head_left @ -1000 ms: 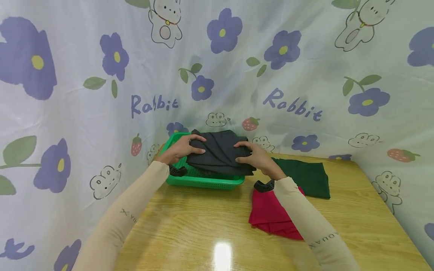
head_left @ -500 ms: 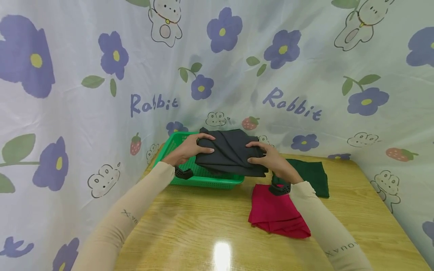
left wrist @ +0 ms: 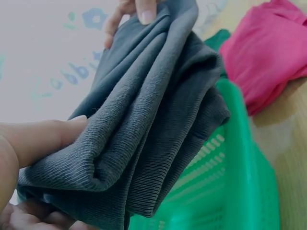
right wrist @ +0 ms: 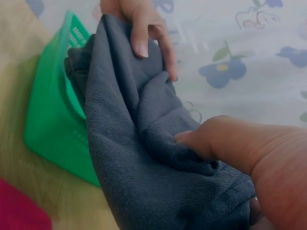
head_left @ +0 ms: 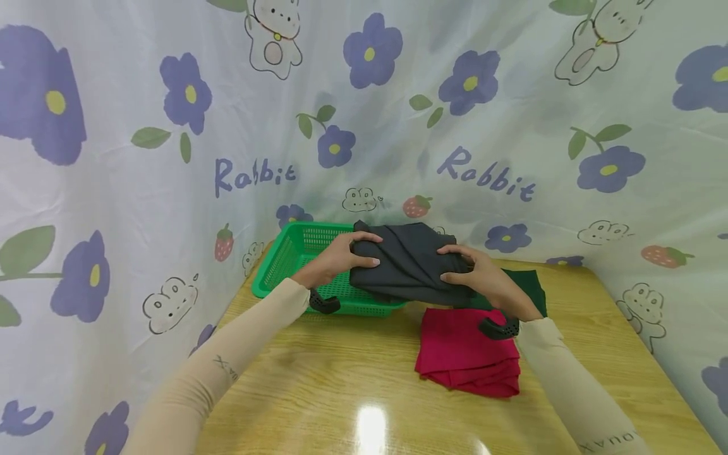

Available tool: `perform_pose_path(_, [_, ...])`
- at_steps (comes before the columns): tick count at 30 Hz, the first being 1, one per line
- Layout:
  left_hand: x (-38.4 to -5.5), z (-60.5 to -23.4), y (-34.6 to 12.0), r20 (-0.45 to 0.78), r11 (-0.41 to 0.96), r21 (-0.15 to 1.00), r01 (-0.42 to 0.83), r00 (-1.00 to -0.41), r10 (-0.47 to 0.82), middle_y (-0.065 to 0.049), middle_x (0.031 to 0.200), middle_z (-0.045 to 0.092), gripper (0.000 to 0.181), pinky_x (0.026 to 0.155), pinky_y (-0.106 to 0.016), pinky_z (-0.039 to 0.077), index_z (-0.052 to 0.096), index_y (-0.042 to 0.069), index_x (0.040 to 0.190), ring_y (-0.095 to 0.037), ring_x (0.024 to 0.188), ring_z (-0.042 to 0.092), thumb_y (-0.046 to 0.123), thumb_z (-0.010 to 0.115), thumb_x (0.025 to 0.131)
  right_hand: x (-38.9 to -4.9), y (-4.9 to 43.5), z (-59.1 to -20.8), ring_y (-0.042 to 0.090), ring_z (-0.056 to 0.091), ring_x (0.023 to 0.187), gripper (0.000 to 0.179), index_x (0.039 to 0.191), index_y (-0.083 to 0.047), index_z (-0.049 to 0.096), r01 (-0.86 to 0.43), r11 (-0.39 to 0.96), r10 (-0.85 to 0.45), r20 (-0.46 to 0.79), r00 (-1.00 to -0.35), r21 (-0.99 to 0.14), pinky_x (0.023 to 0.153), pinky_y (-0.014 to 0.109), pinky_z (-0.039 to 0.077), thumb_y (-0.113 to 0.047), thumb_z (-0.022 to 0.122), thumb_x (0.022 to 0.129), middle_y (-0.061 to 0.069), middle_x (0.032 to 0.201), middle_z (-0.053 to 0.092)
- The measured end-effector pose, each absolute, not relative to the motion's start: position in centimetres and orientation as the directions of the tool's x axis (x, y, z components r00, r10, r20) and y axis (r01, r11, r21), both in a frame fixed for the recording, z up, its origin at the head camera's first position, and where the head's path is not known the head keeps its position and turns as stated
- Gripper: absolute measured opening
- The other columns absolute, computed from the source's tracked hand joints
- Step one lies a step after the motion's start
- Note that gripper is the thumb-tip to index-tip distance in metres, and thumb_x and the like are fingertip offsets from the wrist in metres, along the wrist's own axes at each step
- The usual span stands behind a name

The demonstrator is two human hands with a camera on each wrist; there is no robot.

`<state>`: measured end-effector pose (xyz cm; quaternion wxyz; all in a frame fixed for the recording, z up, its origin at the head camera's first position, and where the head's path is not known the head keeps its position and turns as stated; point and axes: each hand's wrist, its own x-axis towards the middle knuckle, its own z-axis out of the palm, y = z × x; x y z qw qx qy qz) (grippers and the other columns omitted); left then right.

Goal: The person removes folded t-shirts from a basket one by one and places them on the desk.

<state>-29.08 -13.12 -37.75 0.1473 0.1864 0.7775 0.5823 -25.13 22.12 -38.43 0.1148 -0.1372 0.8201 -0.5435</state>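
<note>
A folded dark grey garment (head_left: pixel 406 262) is held up over the right part of a green plastic basket (head_left: pixel 279 265). Its left end is gripped by my left hand (head_left: pixel 335 256), thumb on the upper face and fingers curled beneath, as the left wrist view shows at the near thumb (left wrist: pixel 53 136). My right hand (head_left: pixel 483 278) grips the other end the same way; in the right wrist view its thumb (right wrist: pixel 225 143) presses into the cloth. Ribbed edges and several layers show on the garment (left wrist: pixel 139 129). Its underside is mostly hidden.
A folded red cloth (head_left: pixel 466 354) lies on the wooden table (head_left: pixel 318 379) in front of my right hand. Behind it lies a dark green folded cloth (head_left: pixel 529 287), partly covered by the right hand and the garment. A printed curtain (head_left: pixel 392 145) stands behind the table.
Both hands have carried the grey garment to the right, from above the basket's middle past its right side. More of the basket's inside shows, and the garment now covers part of the green cloth.
</note>
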Motion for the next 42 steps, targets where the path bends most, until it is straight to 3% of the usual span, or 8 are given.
perform_pose_path(5, [-28.8, -38.3, -11.7, -0.010, 0.237, 0.964, 0.118, -0.878, 0.478, -0.004, 0.149, 0.048, 0.047, 0.089, -0.040, 0.058, 0.066, 0.023, 0.138, -0.026, 0.116, 0.063, 0.015, 0.079, 0.093, -24.4, 23.6, -38.8, 0.043, 0.013, 0.154, 0.056, 0.145, -0.025, 0.056, -0.084, 0.394, -0.335, -0.059, -0.940, -0.915, 0.110, 0.061, 0.039, -0.023, 0.079, 0.094, 0.009, 0.169, 0.020])
perform_pose_path(13, [-28.4, -38.8, -9.6, 0.001, 0.207, 0.971, 0.119, -0.867, 0.498, -0.005, 0.151, 0.046, 0.043, 0.089, -0.040, 0.058, 0.068, 0.020, 0.134, -0.027, 0.120, 0.061, 0.012, 0.079, 0.093, -23.3, 25.5, -38.8, 0.046, 0.032, 0.145, 0.060, 0.148, -0.018, 0.054, -0.080, 0.395, -0.308, -0.050, -0.950, -0.915, 0.105, 0.058, 0.045, -0.019, 0.080, 0.093, 0.022, 0.164, 0.026])
perform_pose_path(23, [-28.1, -39.0, -6.5, 0.008, 0.211, 0.967, 0.144, -0.843, 0.538, -0.004, 0.151, 0.044, 0.043, 0.090, -0.039, 0.057, 0.069, 0.022, 0.131, -0.025, 0.121, 0.059, 0.014, 0.082, 0.091, -21.6, 28.6, -39.4, 0.046, 0.033, 0.145, 0.060, 0.147, -0.017, 0.055, -0.121, 0.426, -0.279, -0.003, -0.960, -0.897, 0.104, 0.060, 0.045, -0.023, 0.081, 0.093, 0.020, 0.165, 0.027])
perform_pose_path(29, [-27.5, -39.6, -4.4, 0.001, 0.217, 0.966, 0.142, -0.838, 0.545, -0.003, 0.150, 0.046, 0.043, 0.090, -0.038, 0.057, 0.070, 0.025, 0.130, -0.023, 0.122, 0.058, 0.016, 0.083, 0.090, -20.3, 30.5, -39.8, 0.053, 0.021, 0.148, 0.063, 0.148, -0.016, 0.054, -0.103, 0.458, -0.247, -0.015, -0.969, -0.883, 0.106, 0.068, 0.039, -0.027, 0.081, 0.092, 0.020, 0.166, 0.023])
perform_pose_path(35, [-26.4, -40.0, -1.8, 0.003, 0.223, 0.961, 0.162, -0.816, 0.578, -0.002, 0.148, 0.049, 0.044, 0.092, -0.035, 0.056, 0.070, 0.026, 0.131, -0.019, 0.121, 0.058, 0.014, 0.083, 0.090, -18.7, 33.2, -40.7, 0.055, 0.022, 0.146, 0.063, 0.149, -0.013, 0.051, -0.091, 0.443, -0.232, -0.016, -0.973, -0.892, 0.105, 0.069, 0.039, -0.024, 0.079, 0.094, 0.024, 0.165, 0.022])
perform_pose_path(42, [-25.5, -39.8, 1.5, -0.002, 0.210, 0.965, 0.158, -0.794, 0.608, -0.004, 0.146, 0.052, 0.048, 0.084, -0.034, 0.058, 0.071, 0.025, 0.131, -0.017, 0.110, 0.065, 0.009, 0.084, 0.088, -17.3, 36.4, -41.2, 0.059, 0.017, 0.147, 0.061, 0.149, -0.014, 0.051, -0.081, 0.468, -0.195, -0.013, -0.981, -0.880, 0.106, 0.073, 0.034, -0.025, 0.077, 0.095, 0.025, 0.166, 0.018])
